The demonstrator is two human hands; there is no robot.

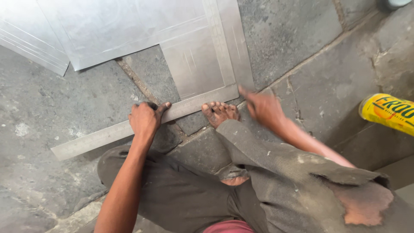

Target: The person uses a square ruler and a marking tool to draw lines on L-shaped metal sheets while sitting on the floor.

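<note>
A large L-shaped steel square [99,138] lies on the stone floor, its corner resting on a grey metal sheet [129,26]. My left hand [145,121] presses down on the long arm of the square, fingers curled over its far edge and thumb spread. My bare foot [220,113] rests against the same arm, near the corner. My right hand [263,108] is blurred just right of the square's corner, with a finger or a thin tool reaching to the sheet's edge; I cannot tell which. Thin scratched lines show on the sheet.
A second metal sheet [30,39] lies at the top left, partly under the first. A yellow can [388,113] lies on its side at the right. My legs in torn dark trousers [280,172] fill the lower frame. Floor joints run between the stone slabs.
</note>
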